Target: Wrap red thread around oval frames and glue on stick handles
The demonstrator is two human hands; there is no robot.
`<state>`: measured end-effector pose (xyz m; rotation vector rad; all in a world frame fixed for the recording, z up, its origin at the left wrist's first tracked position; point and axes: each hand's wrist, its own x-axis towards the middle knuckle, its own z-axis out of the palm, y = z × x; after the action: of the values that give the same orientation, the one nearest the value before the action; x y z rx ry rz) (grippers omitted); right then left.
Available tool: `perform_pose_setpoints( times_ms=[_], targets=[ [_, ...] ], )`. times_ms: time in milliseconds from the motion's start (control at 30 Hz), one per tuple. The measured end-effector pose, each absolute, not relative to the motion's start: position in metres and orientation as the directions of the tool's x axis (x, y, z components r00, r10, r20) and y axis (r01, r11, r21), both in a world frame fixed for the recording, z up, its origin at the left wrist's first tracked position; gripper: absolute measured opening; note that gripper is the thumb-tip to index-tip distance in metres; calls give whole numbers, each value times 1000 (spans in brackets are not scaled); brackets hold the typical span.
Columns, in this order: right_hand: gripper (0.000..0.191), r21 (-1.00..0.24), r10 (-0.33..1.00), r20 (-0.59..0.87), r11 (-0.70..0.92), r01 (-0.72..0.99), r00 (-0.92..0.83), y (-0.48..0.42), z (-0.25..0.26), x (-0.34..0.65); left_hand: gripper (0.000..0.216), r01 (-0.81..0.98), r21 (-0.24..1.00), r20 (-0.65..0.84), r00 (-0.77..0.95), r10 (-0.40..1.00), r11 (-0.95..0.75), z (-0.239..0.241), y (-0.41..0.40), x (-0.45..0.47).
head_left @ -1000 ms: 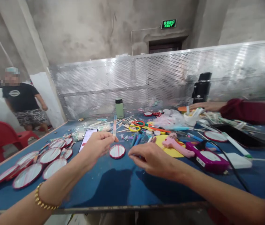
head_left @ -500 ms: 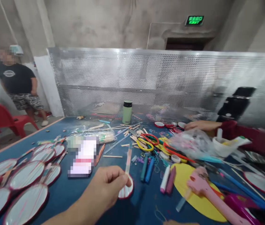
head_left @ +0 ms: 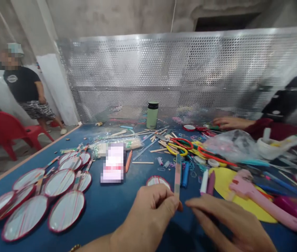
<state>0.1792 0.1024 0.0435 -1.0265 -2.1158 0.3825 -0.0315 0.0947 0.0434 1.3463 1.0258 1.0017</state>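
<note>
From where I stand, the left hand [head_left: 148,215] is pinching a flat, narrow stick banded in pastel colours [head_left: 177,175], thumb and finger clamped on its lower end so it points up above the blue tabletop [head_left: 103,213]. The right hand [head_left: 232,220] reaches in close beside it, fingertips a little apart, and I see nothing between them. Just beyond the left hand lies a small white disc with a red rim [head_left: 158,181], partly hidden by the knuckles. Over on the left sits a cluster of round, white-faced, red-rimmed paddles [head_left: 66,210], some overlapping. To the right, a pink pistol-shaped tool [head_left: 260,199] lies across a flat yellow sheet [head_left: 220,180], and farther back another person's hand [head_left: 231,122] comes from a maroon sleeve [head_left: 263,124]
</note>
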Motion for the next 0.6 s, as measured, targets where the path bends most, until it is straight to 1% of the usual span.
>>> perform_pose_setpoints(
  times_ms=[100,233,300,367,433,533,600],
  targets=[
    [17,-564,757,496,654,504,-426,109,47,171,29,0,1000,-21,292,956,23,42,92,-27],
    [23,-694,782,399,599,399,-478,111,52,162,36,-34,998,-31,314,949,44,42,92,-22],
    [26,-778,805,343,532,332,-484,111,50,160,40,-60,994,-66,334,940,92,42,92,-20],
    [27,-868,833,279,432,246,-478,111,47,159,43,-90,987,-96,333,938,134,40,92,-19],
    [29,-932,859,221,325,159,-462,110,45,159,44,-92,987,-99,314,944,134,37,92,-19],
    [31,-973,882,162,216,75,-442,110,46,157,44,-30,995,-81,284,955,93,33,92,-20],
    [31,-985,887,132,169,45,-443,110,47,156,42,36,999,-40,273,961,32,32,92,-20]
  ],
)
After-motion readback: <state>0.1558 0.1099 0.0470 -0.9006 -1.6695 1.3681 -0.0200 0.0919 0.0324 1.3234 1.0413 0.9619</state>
